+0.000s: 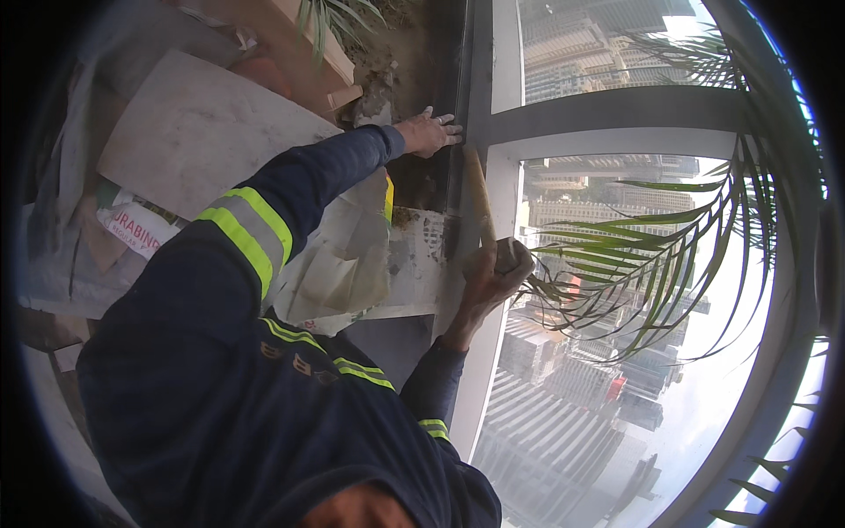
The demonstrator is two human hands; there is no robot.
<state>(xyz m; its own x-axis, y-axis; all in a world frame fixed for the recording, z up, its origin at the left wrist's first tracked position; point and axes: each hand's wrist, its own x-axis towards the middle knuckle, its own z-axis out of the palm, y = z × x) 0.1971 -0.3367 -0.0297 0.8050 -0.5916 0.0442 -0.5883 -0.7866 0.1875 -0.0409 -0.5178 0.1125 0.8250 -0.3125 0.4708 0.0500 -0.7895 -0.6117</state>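
Note:
My left hand (429, 132) reaches forward, palm down, its fingers stretched out and whitened with dust. Its fingertips rest at the dark inner edge of the window frame (478, 97). Nearer to me, beside the white part of the frame, my right hand (491, 286) is closed around a pale wooden stick (480, 198), perhaps a tool's handle. The stick points away from me, its far end close to the left fingertips. Whether a tool head is on it, I cannot tell. Below the left hand lies a dusty, dark strip of floor or ledge.
A large dusty board (211, 132) and a torn paper sack (339, 273) lie to the left, near a white printed bag (141, 227). Palm fronds (651, 238) hang across the window at the right, with tall buildings outside. More leaves (339, 16) show at the top.

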